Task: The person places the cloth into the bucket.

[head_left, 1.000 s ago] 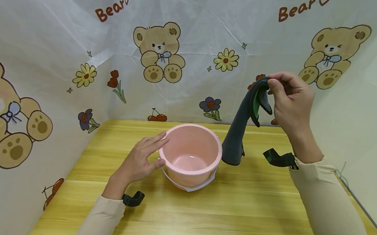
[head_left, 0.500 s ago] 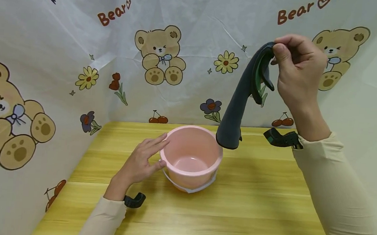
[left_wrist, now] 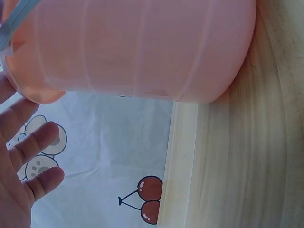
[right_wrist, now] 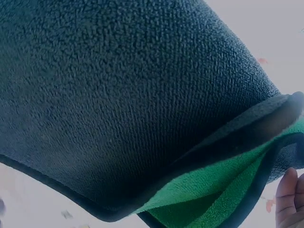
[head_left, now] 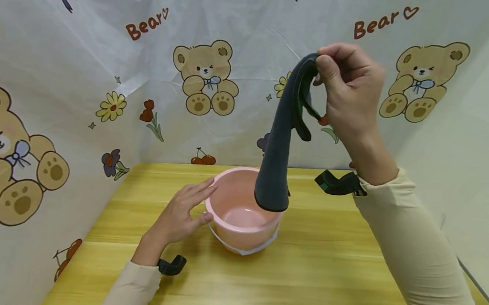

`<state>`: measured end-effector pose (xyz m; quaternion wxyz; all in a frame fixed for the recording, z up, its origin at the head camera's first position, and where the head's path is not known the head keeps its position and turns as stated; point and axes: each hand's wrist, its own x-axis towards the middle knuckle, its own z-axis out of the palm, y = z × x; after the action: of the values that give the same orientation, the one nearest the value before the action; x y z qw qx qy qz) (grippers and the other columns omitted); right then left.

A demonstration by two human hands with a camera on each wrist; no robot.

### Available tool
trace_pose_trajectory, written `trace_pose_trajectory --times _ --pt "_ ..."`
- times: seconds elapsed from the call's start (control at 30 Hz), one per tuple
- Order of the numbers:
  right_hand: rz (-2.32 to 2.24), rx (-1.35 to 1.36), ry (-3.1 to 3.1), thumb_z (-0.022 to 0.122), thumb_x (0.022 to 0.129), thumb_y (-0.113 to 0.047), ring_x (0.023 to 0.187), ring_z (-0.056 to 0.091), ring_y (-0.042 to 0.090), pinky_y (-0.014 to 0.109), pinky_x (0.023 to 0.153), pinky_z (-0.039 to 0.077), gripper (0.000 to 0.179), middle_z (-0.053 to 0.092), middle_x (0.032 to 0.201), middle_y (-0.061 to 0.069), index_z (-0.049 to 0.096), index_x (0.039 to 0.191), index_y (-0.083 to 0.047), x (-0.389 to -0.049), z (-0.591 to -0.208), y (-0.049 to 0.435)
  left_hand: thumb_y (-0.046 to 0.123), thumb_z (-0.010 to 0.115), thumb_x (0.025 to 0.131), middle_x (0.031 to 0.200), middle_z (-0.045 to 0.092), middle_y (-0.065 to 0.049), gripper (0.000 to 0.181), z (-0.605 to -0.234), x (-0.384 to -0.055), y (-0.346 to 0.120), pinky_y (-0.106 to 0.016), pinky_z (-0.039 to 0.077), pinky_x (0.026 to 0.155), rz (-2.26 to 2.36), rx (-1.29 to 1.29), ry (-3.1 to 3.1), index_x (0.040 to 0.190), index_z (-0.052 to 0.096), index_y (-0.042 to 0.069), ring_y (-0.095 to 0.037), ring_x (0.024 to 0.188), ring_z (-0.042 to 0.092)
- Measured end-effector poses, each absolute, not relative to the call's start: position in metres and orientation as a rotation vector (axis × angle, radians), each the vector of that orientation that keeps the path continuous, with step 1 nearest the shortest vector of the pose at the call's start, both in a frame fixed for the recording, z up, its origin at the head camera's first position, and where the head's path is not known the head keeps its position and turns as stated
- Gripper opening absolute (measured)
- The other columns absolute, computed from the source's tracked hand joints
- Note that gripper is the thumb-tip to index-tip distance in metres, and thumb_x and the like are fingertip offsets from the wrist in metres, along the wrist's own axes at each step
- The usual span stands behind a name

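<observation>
A dark grey towel [head_left: 278,145] with a green inner side hangs folded from my right hand [head_left: 355,87], pinched at its top between thumb and fingers. Its lower end is in front of the right part of a pink bucket [head_left: 240,229] and hides some of the rim in the head view. My left hand [head_left: 183,212] rests on the bucket's left rim, fingers extended. From the left wrist view, the ribbed bucket wall [left_wrist: 142,47] and the spread fingers [left_wrist: 42,142] show. The right wrist view is mostly filled by towel fabric [right_wrist: 118,95], its green side [right_wrist: 199,194] visible below.
The bucket stands on a yellow wood-grain table [head_left: 233,290], its white handle [head_left: 243,253] hanging down in front. Behind is a pale cloth backdrop [head_left: 246,18] printed with bears and flowers. A black wrist camera [head_left: 172,265] sits at the left cuff.
My right hand has lifted the towel from beside the bucket, then shifted it left, so its lower end now overlaps the bucket in the head view. The left hand stays at the rim.
</observation>
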<state>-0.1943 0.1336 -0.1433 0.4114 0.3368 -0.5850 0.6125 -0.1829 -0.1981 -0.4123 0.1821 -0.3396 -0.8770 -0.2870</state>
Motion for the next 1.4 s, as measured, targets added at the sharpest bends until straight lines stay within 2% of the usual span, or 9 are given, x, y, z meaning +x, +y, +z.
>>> trace_pose_trajectory --times 0.33,0.5,0.7,0.8,0.97,1.07,1.2,1.27,1.4 --pt "1.521 0.864 -1.6 0.066 0.092 0.003 0.067 0.059 0.018 0.023 0.067 0.052 0.01 0.069 0.083 -0.006 0.07 0.099 0.009 -0.205 -0.199 0.11 0.058 0.059 0.094 0.163 0.035 0.01 0.07 -0.414 -0.183 -0.197 -0.054 0.039 0.109 -0.802 -0.963 -2.479 0.154 0.042 0.027 -0.016 0.135 0.046" --pt "1.557 0.82 -1.683 0.067 0.093 -0.001 0.068 0.058 0.02 0.024 0.066 0.051 0.014 0.067 0.082 -0.006 0.069 0.102 0.01 -0.21 -0.221 0.106 0.058 0.06 0.094 0.163 0.034 0.012 0.07 -0.412 -0.185 -0.196 -0.053 0.04 0.108 -0.788 -0.954 -2.478 0.155 0.04 0.029 -0.015 0.135 0.046" --pt "1.613 0.793 -1.8 0.066 0.095 -0.005 0.069 0.062 0.014 0.021 0.065 0.054 0.014 0.068 0.082 -0.003 0.07 0.103 0.006 -0.212 -0.247 0.106 0.06 0.057 0.095 0.163 0.033 0.012 0.07 -0.411 -0.186 -0.197 -0.052 0.04 0.108 -0.78 -0.966 -2.485 0.155 0.038 0.031 -0.015 0.135 0.046" --pt "1.619 0.778 -1.867 0.065 0.095 -0.003 0.07 0.063 0.014 0.021 0.067 0.054 0.014 0.068 0.083 0.002 0.07 0.103 0.007 -0.213 -0.261 0.106 0.061 0.056 0.095 0.163 0.034 0.012 0.07 -0.412 -0.186 -0.197 -0.053 0.039 0.109 -0.779 -0.96 -2.487 0.155 0.039 0.032 -0.015 0.135 0.046" --pt "1.58 0.754 -2.03 0.063 0.096 -0.001 0.07 0.058 0.009 0.016 0.065 0.05 0.013 0.066 0.088 0.021 0.069 0.105 0.007 -0.204 -0.277 0.105 0.059 0.057 0.095 0.163 0.035 0.01 0.069 -0.412 -0.184 -0.197 -0.054 0.039 0.109 -0.77 -0.954 -2.482 0.155 0.041 0.03 -0.016 0.136 0.046" --pt "1.551 0.756 -2.125 0.062 0.097 -0.002 0.07 0.057 0.017 0.015 0.063 0.048 0.014 0.065 0.089 0.025 0.069 0.105 0.007 -0.195 -0.282 0.103 0.059 0.056 0.095 0.162 0.036 0.009 0.068 -0.412 -0.183 -0.197 -0.055 0.039 0.109 -0.766 -0.953 -2.479 0.154 0.041 0.03 -0.017 0.137 0.046" --pt "1.536 0.768 -2.186 0.064 0.096 -0.004 0.071 0.057 0.026 0.015 0.063 0.047 0.013 0.069 0.09 0.02 0.071 0.107 0.001 -0.2 -0.301 0.105 0.061 0.055 0.095 0.162 0.036 0.01 0.068 -0.412 -0.183 -0.197 -0.055 0.038 0.11 -0.77 -0.958 -2.479 0.154 0.041 0.03 -0.017 0.138 0.046" --pt "1.539 0.771 -2.204 0.065 0.096 -0.007 0.072 0.058 0.023 0.015 0.063 0.047 0.013 0.071 0.091 0.015 0.072 0.107 -0.004 -0.206 -0.313 0.108 0.061 0.055 0.096 0.162 0.036 0.01 0.068 -0.412 -0.183 -0.197 -0.055 0.038 0.109 -0.773 -0.961 -2.477 0.154 0.041 0.029 -0.017 0.138 0.046" --pt "1.571 0.776 -2.233 0.067 0.096 -0.014 0.073 0.06 0.03 0.018 0.064 0.05 0.013 0.073 0.093 0.01 0.073 0.106 -0.009 -0.206 -0.32 0.11 0.062 0.054 0.096 0.163 0.035 0.01 0.069 -0.411 -0.184 -0.197 -0.055 0.038 0.109 -0.775 -0.966 -2.478 0.154 0.042 0.028 -0.017 0.137 0.046"
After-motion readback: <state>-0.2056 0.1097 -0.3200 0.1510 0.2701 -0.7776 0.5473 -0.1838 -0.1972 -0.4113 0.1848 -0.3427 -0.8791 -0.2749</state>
